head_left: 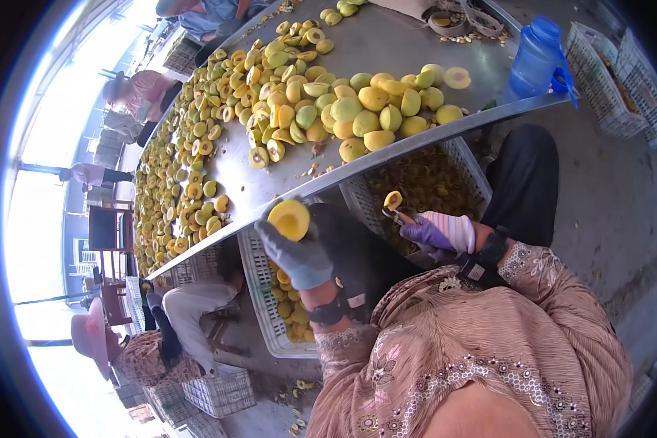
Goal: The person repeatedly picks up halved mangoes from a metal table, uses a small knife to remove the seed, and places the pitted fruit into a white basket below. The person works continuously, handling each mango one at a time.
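A hollowed yellow peach half point(290, 220) rests cupped in my left hand point(297, 255), its cut face turned up; a grey glove covers this hand. My right hand point(442, 233), in a purple and striped glove, is wrapped round the brown handle of a small pitting tool point(404, 218). On the tool's metal tip sits a scooped-out piece point(393, 201) of yellow flesh with a reddish-brown centre. Both hands are in front of the metal table's edge, apart from each other. Whole and halved peaches point(347, 109) are heaped on the table above them.
A metal table point(299, 171) spans the far side. Below it stand a crate of peach halves point(290, 310) and a crate of brownish scraps point(427, 179). A blue jug point(536, 55) stands at the table's right corner. A co-worker in a pink hat point(91, 336) sits at left.
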A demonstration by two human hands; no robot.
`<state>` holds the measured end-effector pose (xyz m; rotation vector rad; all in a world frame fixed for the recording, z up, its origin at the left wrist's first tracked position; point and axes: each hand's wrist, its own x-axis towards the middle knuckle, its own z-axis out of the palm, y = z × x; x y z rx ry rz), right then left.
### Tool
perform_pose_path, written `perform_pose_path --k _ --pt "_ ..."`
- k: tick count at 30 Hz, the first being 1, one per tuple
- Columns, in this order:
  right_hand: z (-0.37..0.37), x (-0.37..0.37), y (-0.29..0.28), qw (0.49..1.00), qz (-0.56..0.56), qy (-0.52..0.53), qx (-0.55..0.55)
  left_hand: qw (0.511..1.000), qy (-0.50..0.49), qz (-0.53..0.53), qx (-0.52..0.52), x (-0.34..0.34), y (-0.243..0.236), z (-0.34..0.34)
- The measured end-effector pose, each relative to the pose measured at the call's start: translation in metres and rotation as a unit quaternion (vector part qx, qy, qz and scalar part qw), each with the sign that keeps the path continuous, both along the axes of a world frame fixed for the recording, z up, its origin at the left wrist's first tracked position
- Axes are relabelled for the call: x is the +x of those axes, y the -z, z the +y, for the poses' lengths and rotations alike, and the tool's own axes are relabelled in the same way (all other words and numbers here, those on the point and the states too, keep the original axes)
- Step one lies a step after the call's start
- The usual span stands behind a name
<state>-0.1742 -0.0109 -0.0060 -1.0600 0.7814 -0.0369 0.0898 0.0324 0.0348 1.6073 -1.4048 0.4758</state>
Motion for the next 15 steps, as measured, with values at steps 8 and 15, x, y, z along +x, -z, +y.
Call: perform_pose_path --k 8,15 --pt "0.0 0.006 0.042 0.997 0.052 0.051 0.005 0.921 -0.232 -0.095 0.297 0.066 -0.008 0.002" --pt "-0.006 -0.01 0.028 0.995 0.019 0.092 0.042 0.855 -0.031 -0.057 0.515 -0.023 -0.003 -0.151"
